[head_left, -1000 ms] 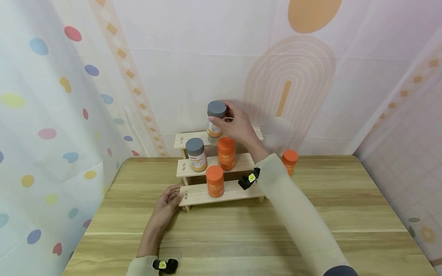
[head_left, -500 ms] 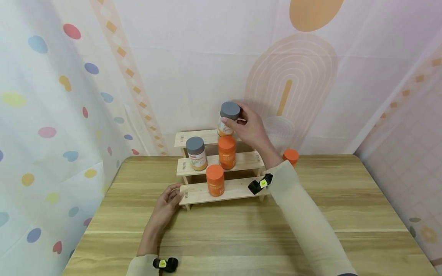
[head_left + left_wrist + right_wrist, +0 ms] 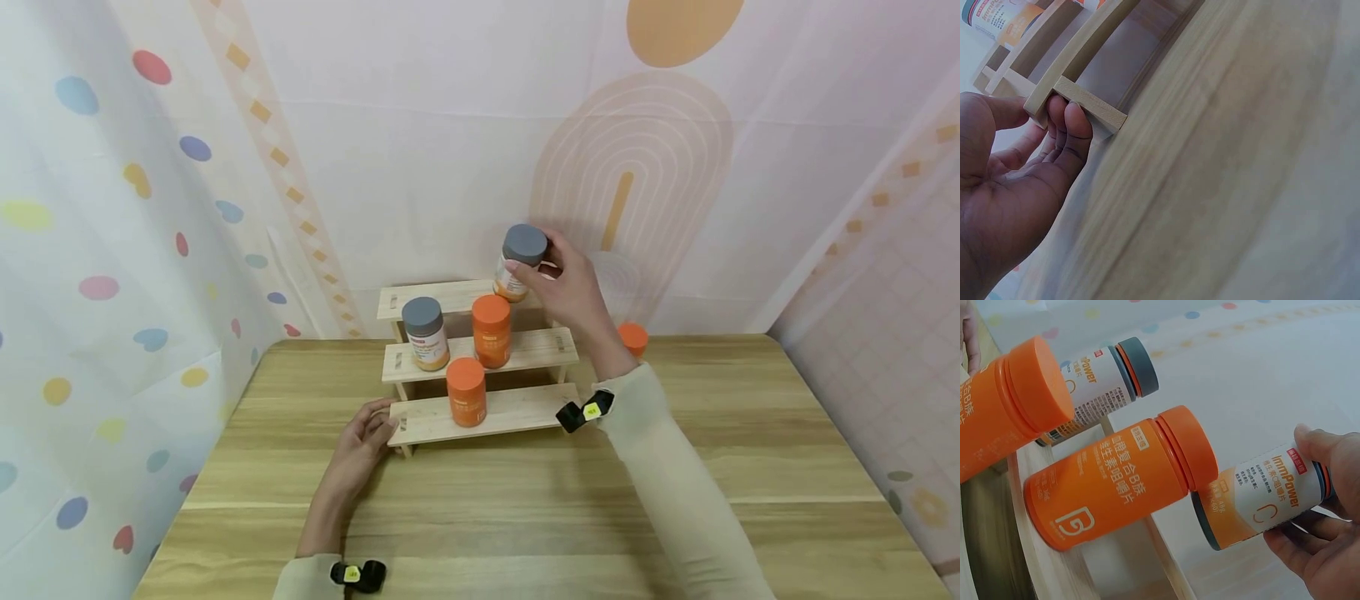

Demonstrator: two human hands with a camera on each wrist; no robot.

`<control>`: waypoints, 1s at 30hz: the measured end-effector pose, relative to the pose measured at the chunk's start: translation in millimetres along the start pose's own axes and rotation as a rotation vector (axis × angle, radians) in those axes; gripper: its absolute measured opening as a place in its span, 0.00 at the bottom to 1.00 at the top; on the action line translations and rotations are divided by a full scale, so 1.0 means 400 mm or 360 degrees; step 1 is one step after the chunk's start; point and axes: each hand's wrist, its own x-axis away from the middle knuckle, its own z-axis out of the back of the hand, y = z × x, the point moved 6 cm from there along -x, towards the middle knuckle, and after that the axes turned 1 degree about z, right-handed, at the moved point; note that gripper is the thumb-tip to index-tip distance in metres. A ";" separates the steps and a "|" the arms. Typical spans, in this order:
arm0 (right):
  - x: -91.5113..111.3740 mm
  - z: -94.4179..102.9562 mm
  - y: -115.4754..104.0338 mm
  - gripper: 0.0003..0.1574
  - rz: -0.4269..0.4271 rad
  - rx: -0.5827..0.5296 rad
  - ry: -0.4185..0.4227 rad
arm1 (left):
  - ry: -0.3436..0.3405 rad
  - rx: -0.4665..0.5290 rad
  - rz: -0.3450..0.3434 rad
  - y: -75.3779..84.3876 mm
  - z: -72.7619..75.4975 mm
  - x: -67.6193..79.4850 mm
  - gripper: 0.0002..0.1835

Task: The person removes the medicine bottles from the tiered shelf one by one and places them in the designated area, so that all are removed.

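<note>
My right hand (image 3: 573, 287) grips a grey-capped white and yellow supplement bottle (image 3: 513, 282) at the right part of the top step of a three-step wooden display rack (image 3: 525, 408). In the right wrist view, thumb and fingers wrap the capped end of this bottle (image 3: 1260, 494), its label turned toward the camera. My left hand (image 3: 360, 443) pinches the left end of the lowest step. The left wrist view has the thumb over the board's end (image 3: 1044, 103) and curled fingers beneath it. A second grey-capped bottle (image 3: 427, 337) and an orange bottle (image 3: 492, 337) stand on the middle step.
Another orange bottle (image 3: 467, 396) stands on the lowest step. Right of the rack, an orange-capped bottle (image 3: 633, 337) is partly hidden behind my right forearm. The rack stands on a wood-grain table (image 3: 480, 508), with a patterned curtain (image 3: 420, 150) close behind it.
My right hand has moved the grey-capped bottle rightward along the top step, from near its middle toward its right end. The left hand and the other bottles have stayed put.
</note>
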 end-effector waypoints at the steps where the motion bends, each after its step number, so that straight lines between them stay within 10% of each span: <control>1: 0.004 0.005 0.002 0.38 -0.0002 -0.0003 0.0010 | 0.0000 -0.0003 0.0001 0.000 0.000 0.000 0.23; 30: 0.114 0.170 0.069 0.36 0.0037 0.0178 0.0242 | 0.0017 0.0028 0.0018 -0.001 0.004 0.008 0.23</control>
